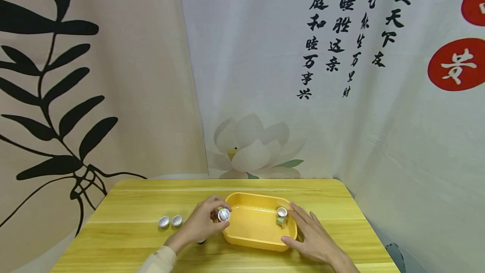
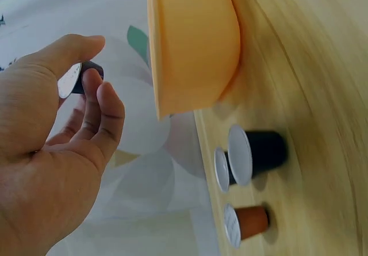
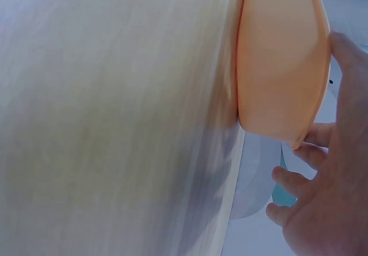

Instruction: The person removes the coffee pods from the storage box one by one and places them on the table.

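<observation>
My left hand (image 1: 206, 218) pinches a dark coffee capsule (image 2: 91, 75) with a silver lid between thumb and fingers, at the left rim of the yellow tray (image 1: 246, 240). The right hand (image 1: 312, 237) rests on the tray's right side, its spread fingers and thumb touching the rim. Inside the tray's right end lie a silver-lidded capsule (image 1: 282, 212) and a green capsule (image 1: 281, 221). In the left wrist view, a black capsule (image 2: 267, 152), another capsule (image 2: 221, 169) partly hidden behind it and a brown-orange capsule (image 2: 252, 221) lie on the table.
The wooden table (image 1: 151, 256) carries the tray and the loose capsules left of it. One of these capsules (image 1: 201, 241) is mostly hidden by my left wrist in the head view. A printed curtain (image 1: 265, 75) hangs behind the table's far edge.
</observation>
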Available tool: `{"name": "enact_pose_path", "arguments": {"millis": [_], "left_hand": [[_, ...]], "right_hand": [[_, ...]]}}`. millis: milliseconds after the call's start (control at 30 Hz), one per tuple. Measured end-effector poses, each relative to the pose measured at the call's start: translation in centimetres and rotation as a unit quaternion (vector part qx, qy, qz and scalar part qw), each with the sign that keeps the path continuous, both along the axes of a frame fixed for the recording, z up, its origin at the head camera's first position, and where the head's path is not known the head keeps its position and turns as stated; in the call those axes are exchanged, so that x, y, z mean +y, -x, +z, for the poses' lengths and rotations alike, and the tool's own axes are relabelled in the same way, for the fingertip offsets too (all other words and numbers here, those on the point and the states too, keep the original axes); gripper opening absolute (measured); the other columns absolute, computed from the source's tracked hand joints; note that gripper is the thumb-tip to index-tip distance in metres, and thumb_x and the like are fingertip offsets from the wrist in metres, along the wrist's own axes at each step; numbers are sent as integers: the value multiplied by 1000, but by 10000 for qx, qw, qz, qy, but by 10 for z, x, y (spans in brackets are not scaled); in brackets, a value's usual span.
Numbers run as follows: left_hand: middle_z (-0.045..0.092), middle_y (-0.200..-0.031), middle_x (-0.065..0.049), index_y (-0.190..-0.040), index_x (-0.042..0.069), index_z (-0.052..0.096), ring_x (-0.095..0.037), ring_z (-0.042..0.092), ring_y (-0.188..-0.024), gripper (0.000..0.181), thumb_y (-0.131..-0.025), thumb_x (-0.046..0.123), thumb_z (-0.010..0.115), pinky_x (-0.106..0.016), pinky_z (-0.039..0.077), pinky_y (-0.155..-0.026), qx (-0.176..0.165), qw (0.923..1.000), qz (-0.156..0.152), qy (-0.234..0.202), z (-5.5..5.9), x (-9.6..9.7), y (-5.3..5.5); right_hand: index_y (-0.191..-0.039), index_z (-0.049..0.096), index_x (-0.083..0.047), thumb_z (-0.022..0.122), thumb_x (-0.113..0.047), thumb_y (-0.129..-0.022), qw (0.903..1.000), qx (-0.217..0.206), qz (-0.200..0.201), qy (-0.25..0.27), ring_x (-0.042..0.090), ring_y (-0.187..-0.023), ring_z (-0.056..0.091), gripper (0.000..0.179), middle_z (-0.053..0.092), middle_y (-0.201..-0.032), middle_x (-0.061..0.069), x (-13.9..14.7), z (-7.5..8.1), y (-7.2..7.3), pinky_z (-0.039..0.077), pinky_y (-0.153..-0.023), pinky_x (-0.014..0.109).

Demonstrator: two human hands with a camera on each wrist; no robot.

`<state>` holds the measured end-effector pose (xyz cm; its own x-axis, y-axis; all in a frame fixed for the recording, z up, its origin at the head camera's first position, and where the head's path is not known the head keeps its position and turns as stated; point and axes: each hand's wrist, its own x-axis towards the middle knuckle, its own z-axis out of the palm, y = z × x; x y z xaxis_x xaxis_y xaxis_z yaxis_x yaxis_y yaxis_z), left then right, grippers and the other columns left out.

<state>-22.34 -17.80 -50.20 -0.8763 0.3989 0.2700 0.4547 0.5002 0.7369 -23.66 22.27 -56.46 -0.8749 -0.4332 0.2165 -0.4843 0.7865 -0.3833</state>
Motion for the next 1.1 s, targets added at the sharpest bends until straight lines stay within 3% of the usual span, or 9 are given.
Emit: {"name": "enact_pose_path", "arguments": {"millis": [233, 733, 833, 1100], "left_hand": [[75, -115, -2, -124, 16, 79, -1, 66, -81, 35, -93, 15, 94, -21, 62, -72, 103, 9997, 218, -35, -2, -22, -7], [77, -99, 2, -120, 23, 77, -4, 66, -83, 38, -89, 30, 99, -21, 59, -73, -528, 9922, 1130, -3, 3, -60, -25], [79, -102, 5, -120, 23, 78, -3, 68, -84, 36, -91, 31, 97, -22, 60, -74, -435, 9918, 1204, 5, 3, -68, -29], [84, -110, 7, -122, 22, 80, 1, 73, -88, 34, -93, 30, 95, -24, 63, -77, 203, 9920, 1248, -19, -5, -87, -41]], "right_hand": [[-167, 54, -10, 70, -71, -103, 10000, -69, -6, -1, 37, -168, 44, 89, 39, -184, 10, 0, 0, 0, 30, -133, 80], [-168, 52, -10, 68, -74, -103, 9998, -195, -12, -48, 37, -169, 41, 93, 36, -185, 11, 0, 1, 1, 28, -135, 79], [-167, 53, -9, 68, -74, -103, 9999, -159, -7, -24, 38, -169, 42, 93, 37, -185, 11, 0, 1, 0, 28, -134, 79], [-166, 54, -9, 69, -73, -103, 10000, -38, 14, 7, 38, -167, 44, 92, 38, -185, 10, 1, 1, -1, 29, -134, 80]]}}
